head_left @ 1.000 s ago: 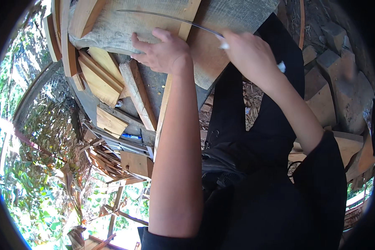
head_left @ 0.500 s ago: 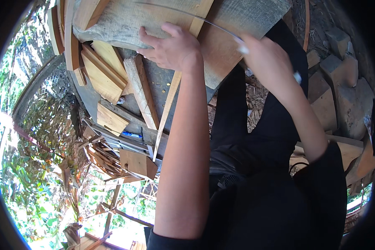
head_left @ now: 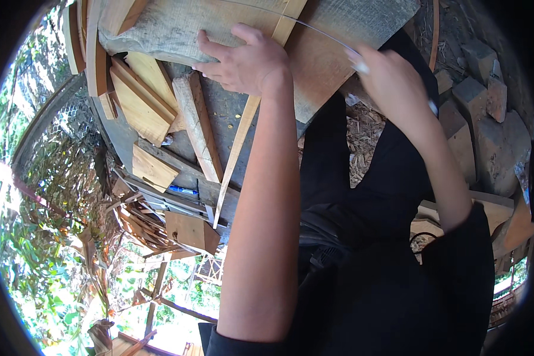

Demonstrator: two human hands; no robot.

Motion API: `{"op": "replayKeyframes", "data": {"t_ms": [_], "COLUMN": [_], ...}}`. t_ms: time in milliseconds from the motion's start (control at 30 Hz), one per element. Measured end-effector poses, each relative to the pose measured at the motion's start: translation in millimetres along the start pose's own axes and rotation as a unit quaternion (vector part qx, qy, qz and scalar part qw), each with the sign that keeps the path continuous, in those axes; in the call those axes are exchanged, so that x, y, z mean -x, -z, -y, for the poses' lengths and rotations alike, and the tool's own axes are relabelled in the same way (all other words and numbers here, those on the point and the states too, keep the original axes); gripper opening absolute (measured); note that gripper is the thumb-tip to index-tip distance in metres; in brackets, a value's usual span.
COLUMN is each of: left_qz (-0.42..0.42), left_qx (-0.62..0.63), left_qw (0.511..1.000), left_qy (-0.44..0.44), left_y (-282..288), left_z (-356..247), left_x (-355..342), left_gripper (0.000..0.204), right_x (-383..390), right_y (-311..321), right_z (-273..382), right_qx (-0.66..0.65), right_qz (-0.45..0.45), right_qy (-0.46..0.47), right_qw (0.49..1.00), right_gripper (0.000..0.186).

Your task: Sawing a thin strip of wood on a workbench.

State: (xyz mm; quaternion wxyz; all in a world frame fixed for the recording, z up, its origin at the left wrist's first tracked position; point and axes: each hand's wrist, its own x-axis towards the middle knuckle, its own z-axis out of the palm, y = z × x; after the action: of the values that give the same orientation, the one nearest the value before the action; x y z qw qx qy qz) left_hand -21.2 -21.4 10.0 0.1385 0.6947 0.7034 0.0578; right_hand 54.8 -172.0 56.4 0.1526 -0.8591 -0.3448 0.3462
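Crosswise over strip, blade slants away leftward from right hand, the nearer; its fingers clenched round near end; left hand splayed at edge of board, grasping nothing visible

Left hand splayed palm down, left forearm extended nearly straight ahead; right hand curled in a grip, right forearm slanting inward.

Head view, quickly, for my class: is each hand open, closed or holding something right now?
Left hand: open, fingers spread over the wide board.
Right hand: closed, holding one end of a thin blade.
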Motion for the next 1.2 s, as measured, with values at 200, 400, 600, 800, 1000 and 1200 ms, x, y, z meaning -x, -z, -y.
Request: {"op": "replayKeyframes", "data": {"t_ms": [200,400,600,800,1000,1200], "left_qz": [0.015,-0.024,0.010,0.006,0.027,0.010], "left_qx": [0.013,-0.052,-0.034,0.002,0.005,-0.029], "left_qw": [1.000,0.998,0.999,1.000,1.000,1.000], "left_qy": [0.014,0.005,0.026,0.003,0.007,0.005], "left_y": [-1.1,-2.5,-1.4,3.5,4.8,1.2], "left_z": [-0.6,-0.2,-3.3,1.1,-3.7,-0.9], "left_x": [0.6,0.9,1.6,-3.6,0.5,-1.9], "left_gripper": [0.053,0.051,0.051,0.051,0.052,0.054], "right_x": [-0.7,59.8,-9.9,65.8,22.8,17.5], "right_y": [-2.8,27.3,-7.2,19.8,5.1,7.0], "right_z": [0.3,-22.4,-7.1,-36.5,-22.7,-24.2], "right_qx": [0.015,0.012,0.001,0.022,0.019,0.014], "right_qz": [0.002,0.060,-0.021,0.036,0.001,-0.003], "right_qy": [0.009,-0.092,0.016,-0.069,0.003,0.033], "right_qw": [1.000,0.994,1.000,0.997,1.000,0.999], "right_gripper": [0.015,0.017,0.020,0.016,0.014,0.012]}}
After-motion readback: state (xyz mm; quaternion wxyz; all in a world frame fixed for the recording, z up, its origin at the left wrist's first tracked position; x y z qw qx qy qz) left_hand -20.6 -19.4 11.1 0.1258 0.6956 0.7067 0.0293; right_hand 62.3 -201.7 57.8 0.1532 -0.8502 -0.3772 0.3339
